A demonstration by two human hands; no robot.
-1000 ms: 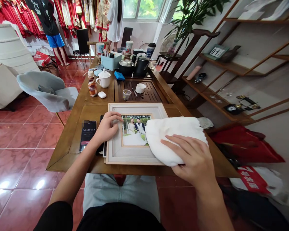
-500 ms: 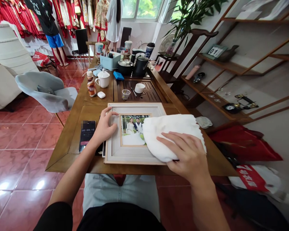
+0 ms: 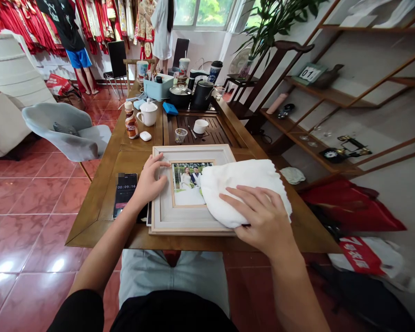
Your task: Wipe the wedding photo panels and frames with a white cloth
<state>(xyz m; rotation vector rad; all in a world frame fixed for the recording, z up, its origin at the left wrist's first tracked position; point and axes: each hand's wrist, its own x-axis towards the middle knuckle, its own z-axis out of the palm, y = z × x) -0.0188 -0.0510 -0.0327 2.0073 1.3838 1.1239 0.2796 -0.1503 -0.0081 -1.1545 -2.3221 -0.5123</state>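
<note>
A pale wooden picture frame (image 3: 190, 218) lies on the table near its front edge, on top of at least one more frame. Behind its glass is a photo (image 3: 188, 188) of two people in wedding clothes. My left hand (image 3: 152, 180) rests on the frame's left side, fingers spread and thumb apart. A white cloth (image 3: 240, 175) covers the frame's right part and hangs past its right edge. On the cloth lies my right hand (image 3: 259, 212), holding it against the frame with fingers extended and thumb at the near edge.
Left of the frame lies a phone (image 3: 125, 196) with a running timer. Beyond are a bottle (image 3: 131, 121), a lidded white mug (image 3: 148, 113), a small plastic cup (image 3: 180, 135) and a tea tray (image 3: 214, 138). Two people stand at the back near hanging clothes.
My right hand and the cloth have shifted slightly left and away from me. The upper frame has slid a little too, showing more of the frame beneath at the front. My left hand stays on it.
</note>
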